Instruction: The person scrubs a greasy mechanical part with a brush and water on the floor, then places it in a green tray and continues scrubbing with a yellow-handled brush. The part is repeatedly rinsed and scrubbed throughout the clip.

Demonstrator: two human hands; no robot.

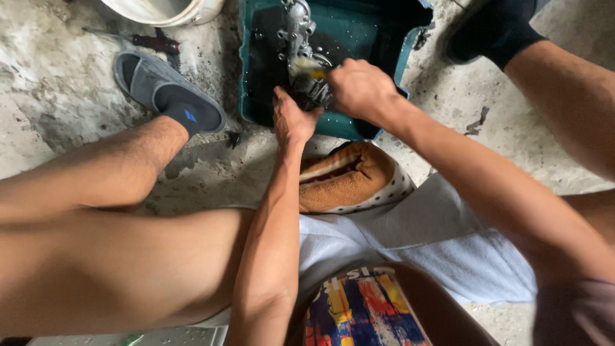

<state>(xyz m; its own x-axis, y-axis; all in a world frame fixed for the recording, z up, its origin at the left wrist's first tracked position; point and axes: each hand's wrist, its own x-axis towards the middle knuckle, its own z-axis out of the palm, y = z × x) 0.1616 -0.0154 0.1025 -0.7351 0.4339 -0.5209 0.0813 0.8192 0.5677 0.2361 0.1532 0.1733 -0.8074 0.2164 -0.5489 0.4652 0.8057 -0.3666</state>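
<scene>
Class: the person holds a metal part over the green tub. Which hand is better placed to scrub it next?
Probably the right hand: it holds a brush against the metal part, while the left hand steadies it from below.

- An informal repair workshop, worked at floor level.
- Bare, oil-stained concrete floor (57,83) lies all around the hands.
- A teal wash tray (359,38) of dark fluid sits under them, holding a greasy metal engine part (298,32).
- A screwdriver (150,41) and white bucket (173,9) lie left of them.
</scene>
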